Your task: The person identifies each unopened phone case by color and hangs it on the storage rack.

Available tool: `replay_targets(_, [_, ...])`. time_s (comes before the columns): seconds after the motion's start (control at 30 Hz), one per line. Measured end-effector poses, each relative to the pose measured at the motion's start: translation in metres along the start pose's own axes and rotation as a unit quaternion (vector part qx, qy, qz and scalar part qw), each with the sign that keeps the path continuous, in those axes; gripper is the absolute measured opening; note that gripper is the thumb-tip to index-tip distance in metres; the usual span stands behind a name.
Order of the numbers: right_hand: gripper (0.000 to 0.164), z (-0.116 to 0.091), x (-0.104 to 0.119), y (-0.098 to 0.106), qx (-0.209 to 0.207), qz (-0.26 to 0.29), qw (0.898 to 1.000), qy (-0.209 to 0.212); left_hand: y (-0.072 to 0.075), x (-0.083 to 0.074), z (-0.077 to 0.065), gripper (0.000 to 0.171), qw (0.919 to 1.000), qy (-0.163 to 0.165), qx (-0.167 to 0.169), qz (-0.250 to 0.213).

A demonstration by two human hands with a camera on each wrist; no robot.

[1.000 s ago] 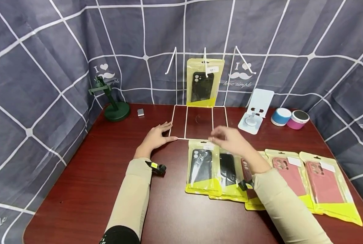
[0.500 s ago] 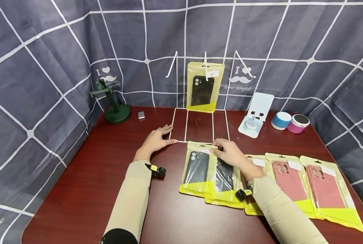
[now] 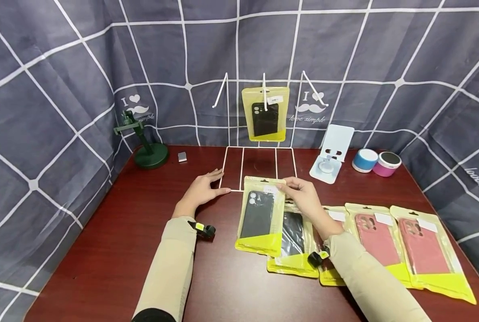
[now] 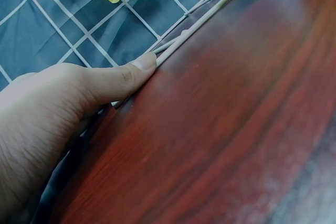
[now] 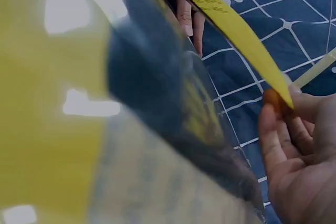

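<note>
Right hand (image 3: 303, 199): thumb and fingers pinch the top right corner of a yellow-edged packet (image 3: 259, 214) with a black phone case; grip narrow. Packet hangs left of and below the pinch, tilted, face up; whether its lower edge has left the table (image 3: 215, 277), cannot tell.

Just below the grip: a second black-case packet (image 3: 293, 232), partly under the held one. Right of the grip, under the forearm, a packet mostly covered (image 3: 332, 277); further right, two pink-case packets, one nearer (image 3: 378, 241), one at the far end (image 3: 426, 246).

Left of the grip: left hand (image 3: 203, 192), spread, holding nothing up, thumb on the front left corner of the white wire rack (image 3: 241, 170). Looks like steadying.

Beyond the grip, up and left: the rack's middle prong (image 3: 264, 89), one packet (image 3: 265, 123) hung on it; side prongs bare.

Step in hand, as judged: picking the packet off the row. Next move seems to call for raising it, squaring its top hole to a prong tip, and sliding it on, rack held firm. Risk: one-corner pinch lets the packet swing.
</note>
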State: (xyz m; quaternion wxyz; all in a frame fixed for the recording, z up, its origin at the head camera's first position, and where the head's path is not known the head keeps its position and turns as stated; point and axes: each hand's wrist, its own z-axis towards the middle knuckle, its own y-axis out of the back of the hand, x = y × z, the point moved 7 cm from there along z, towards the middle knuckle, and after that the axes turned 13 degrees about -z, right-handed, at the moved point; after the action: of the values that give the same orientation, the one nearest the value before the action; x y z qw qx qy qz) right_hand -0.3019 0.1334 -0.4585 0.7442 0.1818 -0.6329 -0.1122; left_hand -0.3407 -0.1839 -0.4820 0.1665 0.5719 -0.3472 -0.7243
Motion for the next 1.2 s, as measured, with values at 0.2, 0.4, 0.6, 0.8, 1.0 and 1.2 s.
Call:
replay_targets(0.2, [0.023, -0.003, 0.026, 0.005, -0.001, 0.112, 0.994, -0.02, 0.003, 0.001, -0.001, 0.086, 1.0, 0.003, -0.001, -0.002])
replay_targets(0.4, [0.014, -0.009, 0.094, 0.034, -0.042, 0.067, 0.995, 0.054, 0.002, 0.002, 0.001, 0.084, 1.0, 0.002, -0.001, -0.004])
replay_targets(0.6, [0.015, -0.019, 0.175, 0.07, -0.149, 0.014, 0.974, 0.172, 0.002, 0.002, 0.001, 0.086, 0.9999, -0.002, -0.002, -0.01])
replay_targets(0.8, [0.014, -0.009, 0.207, 0.081, -0.251, 0.046, 0.951, 0.175, 0.006, 0.003, 0.0, 0.085, 1.0, -0.003, -0.005, -0.008])
replay_targets(1.0, [0.013, 0.014, 0.21, 0.076, -0.287, 0.041, 0.945, 0.151, 0.007, 0.003, 0.004, 0.085, 0.9999, -0.003, -0.005, -0.009])
replay_targets(1.2, [0.02, 0.031, 0.21, 0.063, -0.321, -0.019, 0.936, 0.143, 0.005, 0.005, 0.003, 0.086, 0.9999, -0.002, -0.004, -0.014])
